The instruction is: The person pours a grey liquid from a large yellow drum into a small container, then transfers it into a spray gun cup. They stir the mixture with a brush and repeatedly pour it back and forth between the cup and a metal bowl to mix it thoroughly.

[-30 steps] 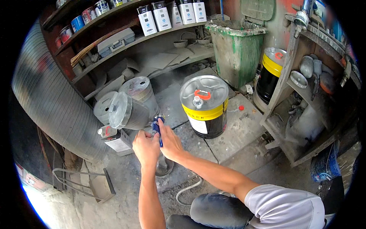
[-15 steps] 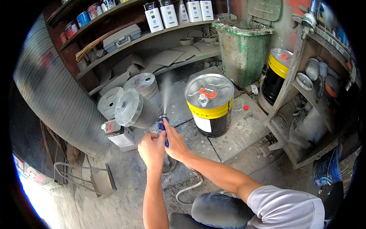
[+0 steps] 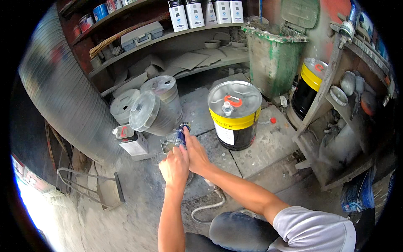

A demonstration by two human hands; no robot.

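Both my hands are raised in the lower middle, around a blue and silver spray gun [image 3: 182, 133]. My right hand [image 3: 196, 153] grips the gun's body from the right, fingers wrapped forward along it. My left hand [image 3: 174, 165] is closed on its lower rear part, thumb beside the right hand's fingers. A metal piece shows left of the gun. Just beyond stand dusty grey drums [image 3: 153, 113] and a small rectangular can [image 3: 132, 140] with a red handle. To the right is a black drum with a yellow band [image 3: 235, 122], its spout open; a red cap [image 3: 273, 120] lies beside it.
A shelf [image 3: 163, 40] with white tins runs along the back. A large duct [image 3: 63, 92] curves down the left, near a metal frame [image 3: 107, 193]. Behind are a green bin [image 3: 275, 63] and another yellow-banded drum [image 3: 310, 80]; a cluttered wooden rack [image 3: 331, 138] stands right.
The pale spray mist seen rising from the nozzle half a second ago no longer shows. Both hands and the gun have shifted slightly rightward, and the view has shifted, moving the surroundings rightward in frame.
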